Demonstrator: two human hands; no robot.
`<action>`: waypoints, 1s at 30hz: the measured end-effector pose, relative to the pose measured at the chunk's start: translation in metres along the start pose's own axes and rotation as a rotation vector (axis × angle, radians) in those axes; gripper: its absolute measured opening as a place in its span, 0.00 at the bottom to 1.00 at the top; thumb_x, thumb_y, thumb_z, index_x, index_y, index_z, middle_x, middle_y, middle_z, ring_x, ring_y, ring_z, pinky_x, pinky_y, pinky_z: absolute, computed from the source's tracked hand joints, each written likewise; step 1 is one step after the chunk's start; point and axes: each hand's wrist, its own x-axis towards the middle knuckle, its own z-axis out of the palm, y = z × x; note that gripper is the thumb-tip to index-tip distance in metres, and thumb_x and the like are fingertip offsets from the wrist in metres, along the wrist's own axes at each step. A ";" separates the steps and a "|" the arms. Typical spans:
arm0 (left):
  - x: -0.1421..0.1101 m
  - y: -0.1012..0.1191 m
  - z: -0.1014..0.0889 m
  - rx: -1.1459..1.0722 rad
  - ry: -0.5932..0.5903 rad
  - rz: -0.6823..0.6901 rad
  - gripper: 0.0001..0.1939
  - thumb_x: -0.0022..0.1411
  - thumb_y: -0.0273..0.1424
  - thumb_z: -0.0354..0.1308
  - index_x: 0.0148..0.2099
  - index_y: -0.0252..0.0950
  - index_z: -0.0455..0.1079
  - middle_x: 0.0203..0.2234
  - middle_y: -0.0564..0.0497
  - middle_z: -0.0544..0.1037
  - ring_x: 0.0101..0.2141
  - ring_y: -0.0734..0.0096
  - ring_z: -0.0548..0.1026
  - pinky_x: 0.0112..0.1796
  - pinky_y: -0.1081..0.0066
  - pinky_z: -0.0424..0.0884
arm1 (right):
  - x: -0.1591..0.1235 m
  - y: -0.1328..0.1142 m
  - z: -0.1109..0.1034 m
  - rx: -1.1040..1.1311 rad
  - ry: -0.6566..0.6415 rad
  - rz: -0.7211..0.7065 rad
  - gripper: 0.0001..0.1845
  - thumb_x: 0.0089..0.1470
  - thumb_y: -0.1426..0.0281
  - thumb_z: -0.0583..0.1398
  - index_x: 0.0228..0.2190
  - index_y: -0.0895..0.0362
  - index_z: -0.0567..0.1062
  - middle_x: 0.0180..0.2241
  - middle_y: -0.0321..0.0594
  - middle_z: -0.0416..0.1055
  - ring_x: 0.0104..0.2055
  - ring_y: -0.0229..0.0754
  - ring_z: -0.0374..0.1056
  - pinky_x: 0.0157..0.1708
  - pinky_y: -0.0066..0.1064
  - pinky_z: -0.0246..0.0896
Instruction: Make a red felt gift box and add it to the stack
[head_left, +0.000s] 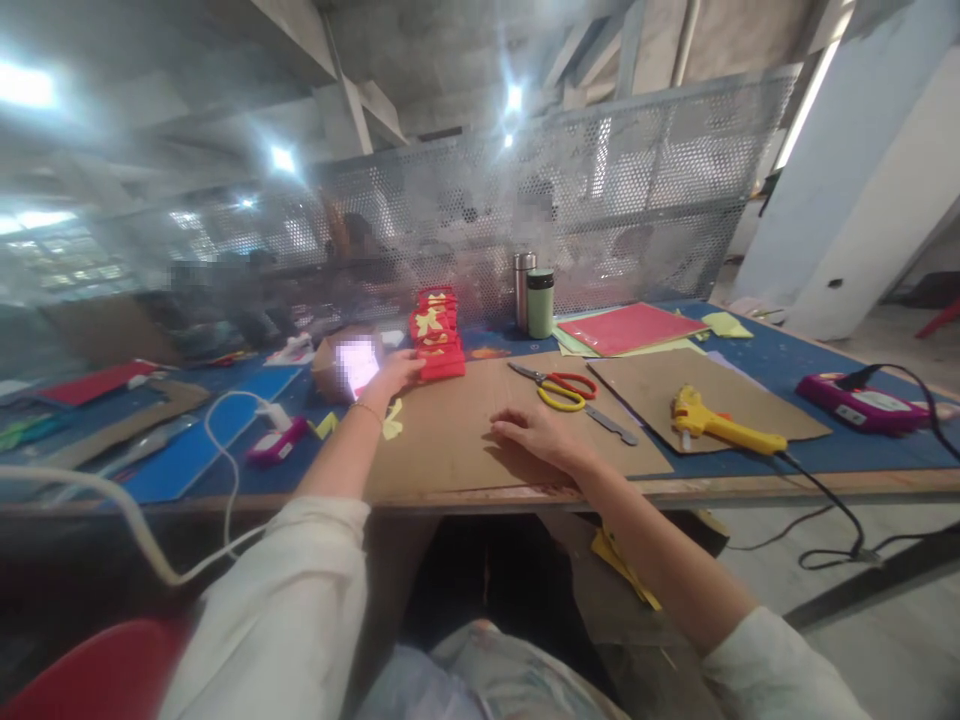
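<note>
My left hand [397, 374] reaches forward to a red craft piece [444, 364] with yellow shapes, at the front of a red row. Its fingers close on the piece's left edge; the fingertips are partly hidden. My right hand [531, 436] hovers low over or rests on a brown cardboard sheet [442, 450], fingers loosely bent and apart, holding nothing. Just beyond it lie scissors [562, 392] with orange and yellow handles and a grey flat metal blade [611, 425]. Yellow scraps [393, 420] lie beside my left wrist.
A yellow glue gun [727, 425] lies on another cardboard sheet [645, 385] at right. Purple power strips [862, 402] with cords sit at both sides. A lit phone [358, 366], green cup [540, 305], steel flask [522, 285] and red sheet [630, 328] stand or lie farther back.
</note>
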 end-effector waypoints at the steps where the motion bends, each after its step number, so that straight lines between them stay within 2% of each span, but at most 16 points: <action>1: 0.000 0.000 0.001 0.005 0.006 -0.008 0.19 0.48 0.28 0.77 0.39 0.34 0.73 0.24 0.51 0.79 0.23 0.72 0.78 0.29 0.71 0.77 | 0.000 0.000 0.000 -0.004 -0.003 -0.002 0.12 0.57 0.63 0.63 0.38 0.53 0.86 0.38 0.41 0.85 0.41 0.48 0.78 0.45 0.38 0.70; 8: 0.001 -0.001 0.005 0.050 0.100 -0.017 0.19 0.52 0.30 0.76 0.43 0.34 0.73 0.24 0.53 0.78 0.22 0.74 0.76 0.28 0.74 0.75 | -0.003 -0.005 -0.003 0.008 -0.032 0.000 0.13 0.57 0.62 0.62 0.37 0.53 0.85 0.39 0.42 0.85 0.41 0.48 0.77 0.45 0.38 0.69; 14: 0.003 0.000 0.004 0.150 0.179 -0.023 0.19 0.54 0.26 0.72 0.48 0.33 0.73 0.26 0.51 0.80 0.24 0.74 0.76 0.30 0.75 0.73 | -0.003 -0.006 -0.004 0.049 -0.025 0.032 0.15 0.55 0.60 0.62 0.36 0.54 0.84 0.36 0.41 0.84 0.38 0.47 0.76 0.41 0.36 0.68; 20: -0.011 0.007 0.011 0.334 0.264 0.001 0.24 0.56 0.25 0.68 0.55 0.29 0.72 0.38 0.42 0.82 0.36 0.66 0.81 0.35 0.74 0.74 | 0.001 0.000 -0.005 0.156 -0.004 0.086 0.14 0.52 0.58 0.64 0.33 0.55 0.84 0.31 0.38 0.82 0.34 0.44 0.74 0.37 0.34 0.67; 24: -0.037 0.022 0.018 0.480 0.316 0.053 0.25 0.54 0.23 0.68 0.55 0.26 0.74 0.47 0.35 0.81 0.48 0.54 0.80 0.42 0.70 0.74 | 0.003 0.003 -0.005 0.412 0.048 0.176 0.20 0.48 0.51 0.70 0.30 0.56 0.82 0.30 0.40 0.81 0.33 0.42 0.73 0.37 0.33 0.69; 27: -0.069 0.032 0.031 0.532 0.274 0.158 0.21 0.56 0.23 0.68 0.53 0.30 0.78 0.51 0.38 0.81 0.52 0.55 0.78 0.49 0.69 0.72 | 0.003 0.000 -0.007 0.679 0.064 0.221 0.26 0.48 0.45 0.71 0.32 0.56 0.82 0.33 0.44 0.81 0.35 0.43 0.75 0.40 0.35 0.72; 29: -0.096 0.034 0.046 0.563 0.116 0.339 0.21 0.62 0.31 0.66 0.57 0.32 0.77 0.52 0.39 0.81 0.47 0.60 0.80 0.48 0.67 0.74 | 0.003 -0.003 -0.010 0.775 0.045 0.232 0.28 0.50 0.43 0.69 0.34 0.56 0.82 0.35 0.47 0.82 0.36 0.43 0.77 0.42 0.35 0.73; 30: -0.110 0.033 0.056 0.511 0.003 0.361 0.24 0.65 0.35 0.65 0.61 0.33 0.75 0.51 0.39 0.81 0.42 0.62 0.80 0.45 0.66 0.75 | 0.003 -0.005 -0.011 0.799 0.023 0.232 0.29 0.52 0.42 0.68 0.35 0.57 0.82 0.35 0.47 0.82 0.37 0.43 0.77 0.43 0.35 0.73</action>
